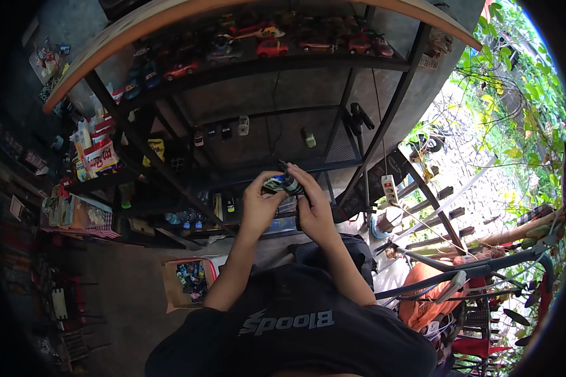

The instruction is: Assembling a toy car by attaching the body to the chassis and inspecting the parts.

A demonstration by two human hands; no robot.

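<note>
In front of my chest both hands hold up a small dark object [289,184] with blue and pale green patches. Its kind is hard to make out, as fingers cover much of it. My left hand [261,206] pinches its left side, thumb and fingers bent inward. Round its right side curls my right hand [314,204], fingers over the top and thumb below. Just beyond the hands is a dark metal shelf [233,181]; a green toy car [308,137] and a white toy car [243,125] stand on it.
Several toy cars, one of them a red toy car [271,47], line the upper shelf. An open cardboard box [171,286] of small items sits on the floor at left. To the right are a white power strip [390,189] and a dark bar [415,286].
</note>
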